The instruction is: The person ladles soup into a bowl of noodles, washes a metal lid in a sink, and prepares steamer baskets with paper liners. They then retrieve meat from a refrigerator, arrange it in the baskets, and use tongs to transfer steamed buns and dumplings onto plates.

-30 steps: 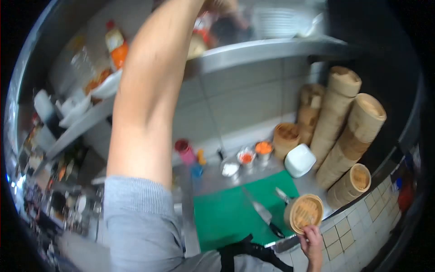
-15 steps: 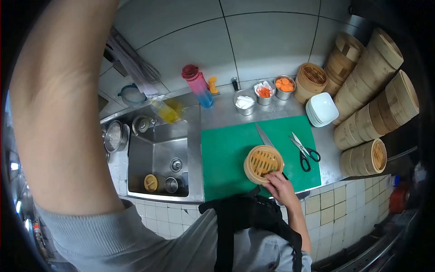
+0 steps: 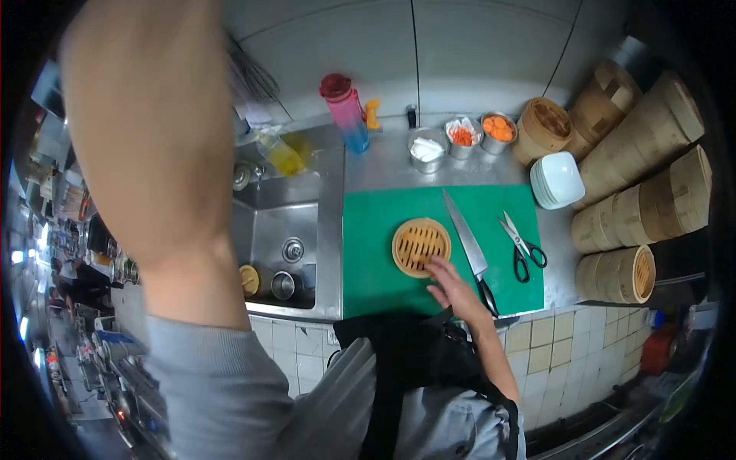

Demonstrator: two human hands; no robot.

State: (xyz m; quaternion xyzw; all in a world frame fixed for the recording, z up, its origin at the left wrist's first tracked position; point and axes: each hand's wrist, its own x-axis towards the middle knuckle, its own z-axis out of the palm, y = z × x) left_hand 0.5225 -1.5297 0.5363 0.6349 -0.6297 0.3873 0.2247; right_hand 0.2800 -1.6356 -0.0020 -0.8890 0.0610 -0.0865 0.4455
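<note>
A round bamboo steamer basket (image 3: 421, 244) with a slatted base rests on the green cutting board (image 3: 368, 287). My right hand (image 3: 458, 291) is at the basket's lower right rim, its fingers stretched out and spread; fingertips seem to touch the rim. To the right of the basket lies a kitchen knife (image 3: 468, 243) with a black handle. Scissors (image 3: 523, 247) with black handles lie farther right on the board. My left arm (image 3: 153, 153) is raised high across the left side; its hand is beyond the top edge of the view.
Metal cups with white pieces (image 3: 426, 149), red pieces (image 3: 461, 136) and orange slices (image 3: 498, 128) stand behind the board. White square dishes (image 3: 559, 179) and tall stacks of bamboo steamers (image 3: 642, 142) are at right. A sink (image 3: 287, 218) and a pink-blue bottle (image 3: 346, 115) are at left.
The steamer basket has moved left, away from the knife, which now shows fully. My right hand has loosened from the rim. The raised left arm and the view have shifted right.
</note>
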